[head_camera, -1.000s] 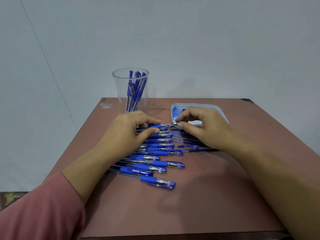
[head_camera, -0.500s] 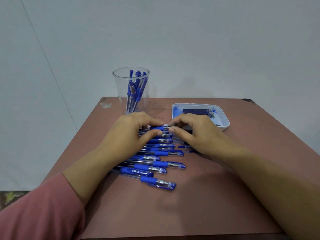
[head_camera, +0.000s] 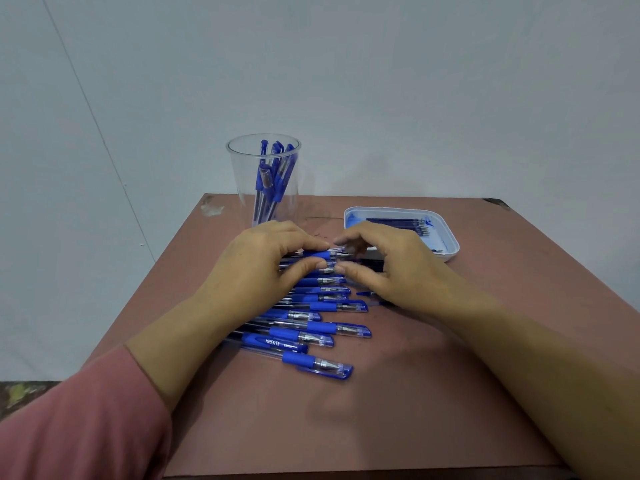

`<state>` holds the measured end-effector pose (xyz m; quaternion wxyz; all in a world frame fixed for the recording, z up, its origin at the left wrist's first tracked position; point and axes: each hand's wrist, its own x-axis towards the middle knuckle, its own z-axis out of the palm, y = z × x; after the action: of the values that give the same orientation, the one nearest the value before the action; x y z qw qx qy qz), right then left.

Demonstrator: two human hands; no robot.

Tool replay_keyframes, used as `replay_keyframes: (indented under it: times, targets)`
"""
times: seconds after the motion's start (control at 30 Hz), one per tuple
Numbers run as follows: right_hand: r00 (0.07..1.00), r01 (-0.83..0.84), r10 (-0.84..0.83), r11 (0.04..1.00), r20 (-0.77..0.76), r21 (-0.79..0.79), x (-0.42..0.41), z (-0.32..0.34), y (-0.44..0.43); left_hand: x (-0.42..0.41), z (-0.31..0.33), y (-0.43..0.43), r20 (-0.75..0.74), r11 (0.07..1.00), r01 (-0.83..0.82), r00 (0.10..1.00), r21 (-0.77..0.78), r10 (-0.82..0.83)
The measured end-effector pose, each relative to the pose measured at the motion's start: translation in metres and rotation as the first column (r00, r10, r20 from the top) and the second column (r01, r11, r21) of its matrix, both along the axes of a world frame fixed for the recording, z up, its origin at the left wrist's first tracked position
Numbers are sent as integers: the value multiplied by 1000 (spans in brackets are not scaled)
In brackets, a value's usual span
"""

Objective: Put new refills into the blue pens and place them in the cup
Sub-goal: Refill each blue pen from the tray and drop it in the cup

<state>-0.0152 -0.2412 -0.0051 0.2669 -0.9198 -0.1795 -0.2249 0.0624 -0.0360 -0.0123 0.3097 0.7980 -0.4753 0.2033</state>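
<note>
Your left hand (head_camera: 263,271) reaches over the far end of the row of blue pens (head_camera: 311,327) on the brown table (head_camera: 415,410), and its thumb and forefinger pinch the rubber grip of one pen (head_camera: 317,255), holding it level just above the others. Your right hand (head_camera: 394,268) meets it from the other side, fingers curled, with the forefinger above and the thumb below the pen's clear, silver-tipped front end; that spot is blurred, so you cannot tell whether those fingertips actually hold the tip or only close around it. The remaining pens lie side by side beneath your left hand, tips pointing right, and the nearest one sits slightly apart from the rest. The clear cup (head_camera: 242,188) stands upright at the table's far edge, just beyond your left hand, with several blue pens inside, leaning against its wall. The white tray (head_camera: 450,251) lies at the far right, just behind your right hand, with a bundle of dark refills (head_camera: 394,222) along its far side. A pink sleeve (head_camera: 79,427) covers your left forearm.
</note>
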Motion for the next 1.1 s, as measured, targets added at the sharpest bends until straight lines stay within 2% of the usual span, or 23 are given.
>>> replay_keyframes:
  times: [0.1, 0.3, 0.43, 0.63, 0.8, 0.97, 1.1]
  targets:
    - [1000, 13, -12, 999, 22, -36, 2, -1, 2, 0, 0, 0, 12, 1000, 1, 1000, 1, -1]
    - [1000, 14, -14, 1000, -21, 0, 1, -1, 0, -2, 2, 1, 23, 1000, 4, 1000, 5, -4]
    - [999, 13, -12, 999, 42, -32, 1, -1, 1, -2, 2, 1, 40, 1000, -15, 999, 9, 14]
    - [1000, 20, -20, 1000, 24, -15, 2, -2, -1, -3, 3, 0, 45, 1000, -11, 999, 0, 11]
    - [997, 15, -12, 999, 74, -46, 2, -1, 1, -3, 2, 0, 30, 1000, -7, 1000, -20, 7]
    - [999, 17, -16, 1000, 32, -15, 2, -2, -1, -3, 2, 0, 18, 1000, -11, 1000, -25, 11]
    - [995, 3, -3, 1000, 98, -9, 2, 0, -1, -4, 1, 0, 11, 1000, -6, 1000, -10, 6]
